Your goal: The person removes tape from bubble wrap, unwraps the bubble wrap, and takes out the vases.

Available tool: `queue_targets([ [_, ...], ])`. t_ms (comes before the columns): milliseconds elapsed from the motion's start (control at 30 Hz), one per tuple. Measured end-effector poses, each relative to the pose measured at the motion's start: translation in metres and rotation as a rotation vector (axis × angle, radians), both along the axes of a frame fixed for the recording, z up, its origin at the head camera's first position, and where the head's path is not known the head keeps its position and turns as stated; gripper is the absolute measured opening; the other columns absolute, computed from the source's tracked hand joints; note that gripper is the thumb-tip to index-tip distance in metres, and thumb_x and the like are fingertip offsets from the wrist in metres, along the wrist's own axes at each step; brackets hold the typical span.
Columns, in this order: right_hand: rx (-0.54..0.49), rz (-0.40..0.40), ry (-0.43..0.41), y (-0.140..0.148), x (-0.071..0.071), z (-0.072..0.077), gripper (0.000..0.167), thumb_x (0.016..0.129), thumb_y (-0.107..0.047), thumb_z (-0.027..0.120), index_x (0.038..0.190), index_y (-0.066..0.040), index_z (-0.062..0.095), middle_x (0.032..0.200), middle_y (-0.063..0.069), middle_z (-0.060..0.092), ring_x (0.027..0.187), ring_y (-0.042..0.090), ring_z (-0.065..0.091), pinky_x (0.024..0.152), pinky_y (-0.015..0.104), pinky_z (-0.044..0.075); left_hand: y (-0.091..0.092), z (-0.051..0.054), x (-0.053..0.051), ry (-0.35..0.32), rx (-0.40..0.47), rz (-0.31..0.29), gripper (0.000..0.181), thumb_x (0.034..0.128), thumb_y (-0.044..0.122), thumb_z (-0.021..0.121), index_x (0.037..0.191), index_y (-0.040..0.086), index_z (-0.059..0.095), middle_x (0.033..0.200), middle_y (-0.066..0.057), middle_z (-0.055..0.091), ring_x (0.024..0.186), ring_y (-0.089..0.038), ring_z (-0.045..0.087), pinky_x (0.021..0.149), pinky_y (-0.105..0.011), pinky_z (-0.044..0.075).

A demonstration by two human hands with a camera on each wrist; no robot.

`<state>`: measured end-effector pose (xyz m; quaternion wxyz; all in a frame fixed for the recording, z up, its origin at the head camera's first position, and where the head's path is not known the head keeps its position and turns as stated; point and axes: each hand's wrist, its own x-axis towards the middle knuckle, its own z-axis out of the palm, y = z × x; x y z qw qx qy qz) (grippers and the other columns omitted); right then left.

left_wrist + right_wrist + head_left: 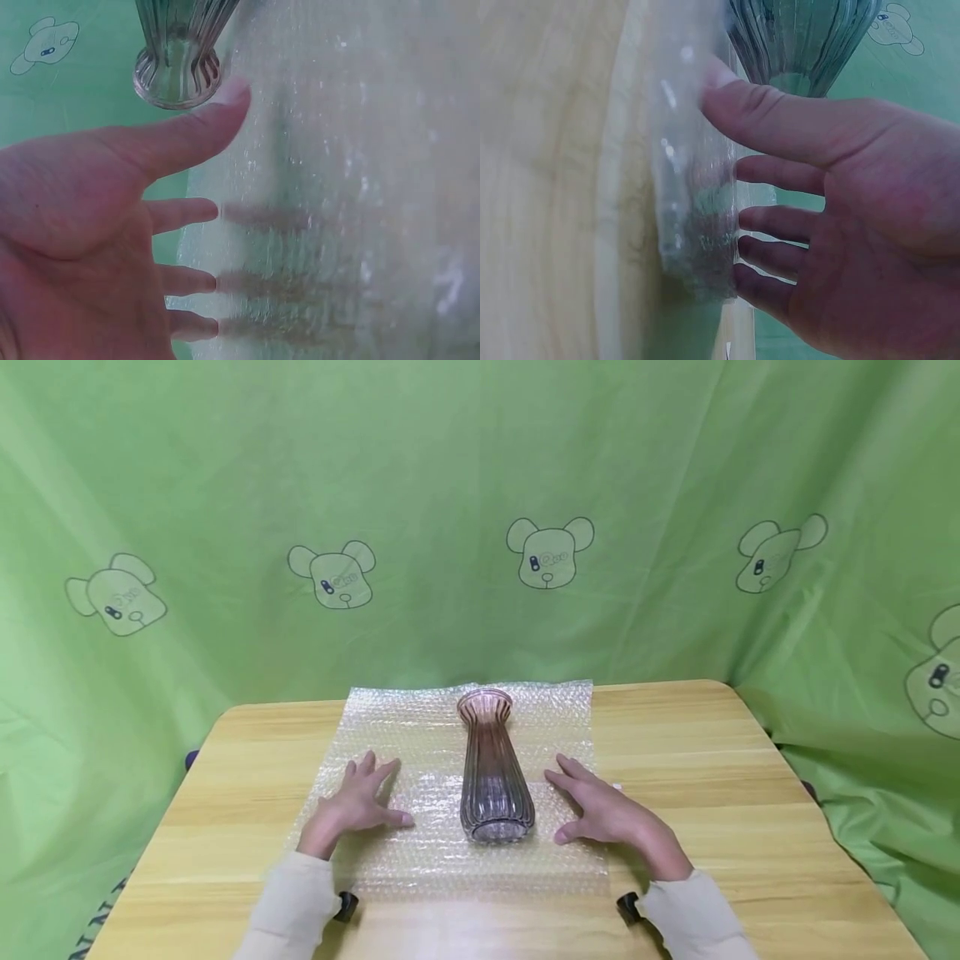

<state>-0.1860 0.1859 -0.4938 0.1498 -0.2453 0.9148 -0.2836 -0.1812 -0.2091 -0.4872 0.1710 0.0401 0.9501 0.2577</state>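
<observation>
A ribbed glass vase (495, 777), pinkish at its flared mouth and smoky grey toward the base, lies on its side on a sheet of bubble wrap (420, 860). Its base faces me and its mouth points to the back. My left hand (358, 802) is on the left of the vase, fingers spread, fingertips at the wrap's surface. To the right, my right hand (603, 806) has its fingers spread at the wrap's right side. Neither hand touches the vase. In the right wrist view, the thumb tip is blurred beside the wrap's edge (679, 187).
The wrap covers the middle of a light wooden table (720, 777) with rounded back corners. A green curtain (435, 468) printed with bear faces hangs behind and around it. Dark bands sit at both sleeve cuffs.
</observation>
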Motion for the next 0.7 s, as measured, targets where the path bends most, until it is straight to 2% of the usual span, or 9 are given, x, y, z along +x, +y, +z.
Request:
queue_targets([
  [133, -0.001, 0.001, -0.006, 0.001, -0.001, 0.000, 0.097, 0.077, -0.026, 0.088, 0.155, 0.003, 0.039, 0.165, 0.031, 0.011, 0.149, 0.053, 0.017, 0.117, 0.067, 0.022, 0.003, 0.000, 0.004, -0.016, -0.044, 0.009, 0.112, 0.0701, 0.047, 0.091, 0.162, 0.022, 0.032, 0.169, -0.022, 0.001, 0.152, -0.052, 0.000, 0.095, -0.092, 0.004],
  [400, 0.001, 0.007, -0.008, 0.004, -0.002, 0.001, 0.097, 0.077, -0.025, 0.088, 0.155, 0.004, 0.038, 0.165, 0.031, 0.010, 0.149, 0.053, 0.017, 0.118, 0.067, 0.022, 0.007, 0.002, 0.005, -0.018, -0.048, 0.019, 0.112, 0.0700, 0.041, 0.092, 0.162, 0.022, 0.032, 0.169, -0.022, 0.000, 0.152, -0.051, -0.003, 0.094, -0.093, 0.001],
  [600, -0.005, 0.013, -0.009, 0.002, -0.002, 0.001, 0.097, 0.078, -0.025, 0.088, 0.155, 0.004, 0.037, 0.165, 0.032, 0.010, 0.149, 0.054, 0.016, 0.118, 0.067, 0.021, 0.011, 0.008, 0.004, -0.013, -0.027, 0.006, 0.107, 0.0731, 0.038, 0.091, 0.161, 0.018, 0.034, 0.167, -0.029, 0.003, 0.149, -0.056, 0.001, 0.096, -0.091, 0.007],
  [700, -0.005, 0.012, -0.012, 0.002, -0.002, 0.000, 0.097, 0.078, -0.026, 0.088, 0.155, 0.004, 0.038, 0.165, 0.032, 0.010, 0.149, 0.054, 0.016, 0.118, 0.067, 0.021, 0.016, 0.015, 0.001, 0.003, 0.022, -0.026, 0.098, 0.0792, 0.033, 0.088, 0.159, 0.011, 0.036, 0.164, -0.034, 0.011, 0.148, -0.059, 0.008, 0.103, -0.087, 0.014],
])
